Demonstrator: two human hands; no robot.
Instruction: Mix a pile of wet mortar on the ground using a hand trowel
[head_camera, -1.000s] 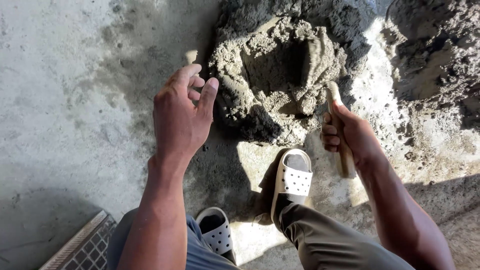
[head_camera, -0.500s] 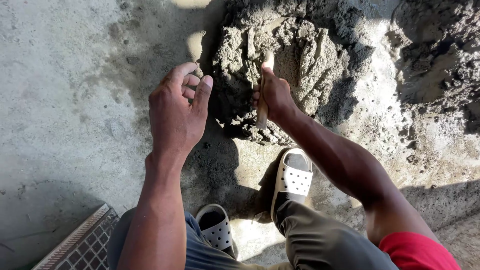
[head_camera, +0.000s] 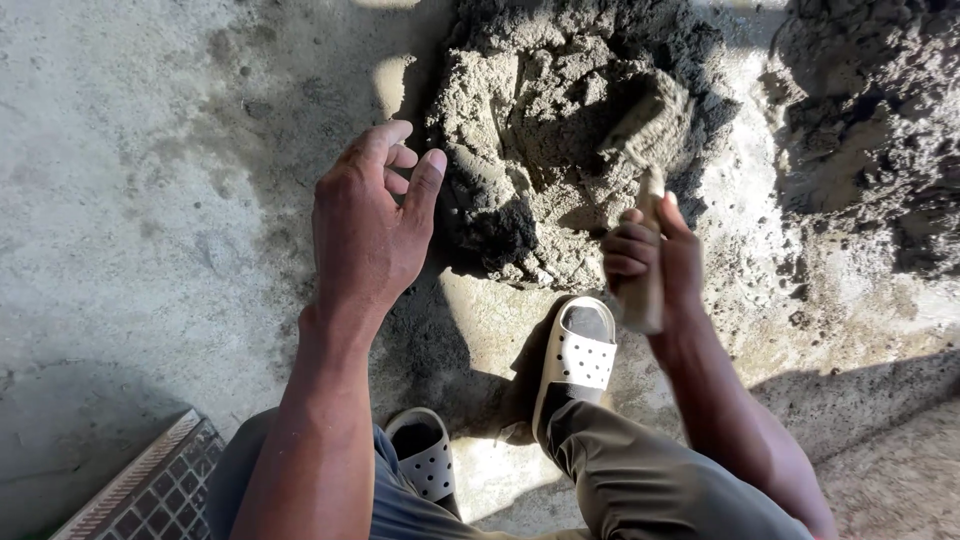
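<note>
Now the right hand (head_camera: 655, 250) has its fingers clenched on a trowel (head_camera: 648, 170) in the mortar heap (head_camera: 540, 130); the left hand (head_camera: 368, 225) hangs loose, fingers released.

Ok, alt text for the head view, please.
The right hand grips a wooden-handled trowel dug into a grey heap of wet mortar on the concrete floor. The left hand hovers open beside the heap, above white perforated sandals.

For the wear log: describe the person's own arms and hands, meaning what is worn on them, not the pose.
Both forearms are bare, with no sleeve in view. The left hand and right hand wear no gloves, and no ring, watch or band shows on either wrist. The upper arms lie outside the picture, so whether there is a short sleeve higher up cannot be told.
</note>
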